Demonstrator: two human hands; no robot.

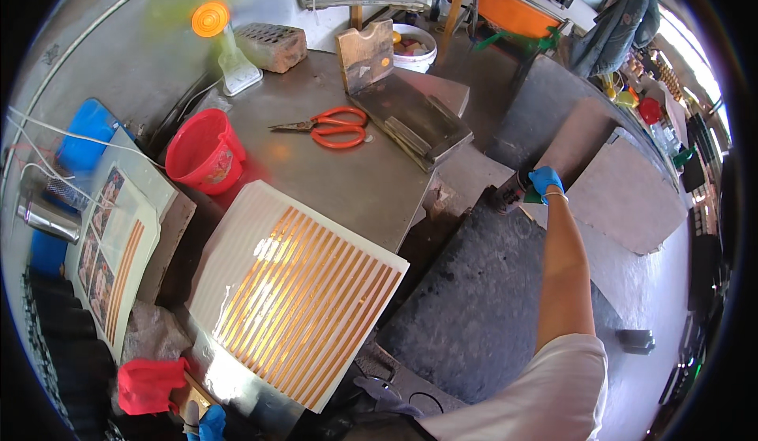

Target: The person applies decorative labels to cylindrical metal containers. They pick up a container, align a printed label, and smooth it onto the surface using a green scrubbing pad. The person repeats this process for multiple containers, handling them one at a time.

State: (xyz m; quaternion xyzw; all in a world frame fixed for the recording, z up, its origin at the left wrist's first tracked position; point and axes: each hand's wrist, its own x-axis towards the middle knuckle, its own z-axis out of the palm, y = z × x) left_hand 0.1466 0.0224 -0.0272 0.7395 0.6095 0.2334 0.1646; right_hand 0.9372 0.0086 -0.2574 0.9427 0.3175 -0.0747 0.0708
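Dark object [512,193], at three o'clock from the middle of the view, is held in the blue-gloved right hand [545,180], its fingers closed around it; whether it touches the dark slab [482,303] just below cannot be told. That slab spreads between four and five o'clock. The right arm [567,287] runs up from five o'clock, in a white sleeve [537,397].

The left hand [211,424], also gloved in blue, is cut off by the lower edge at seven o'clock, beside a small block [193,401] and a red cloth [150,386]; its grip cannot be told. The striped sheet [308,299] lies toward seven, scissors [338,128] at eleven, and a red bucket [203,153] between nine and ten.
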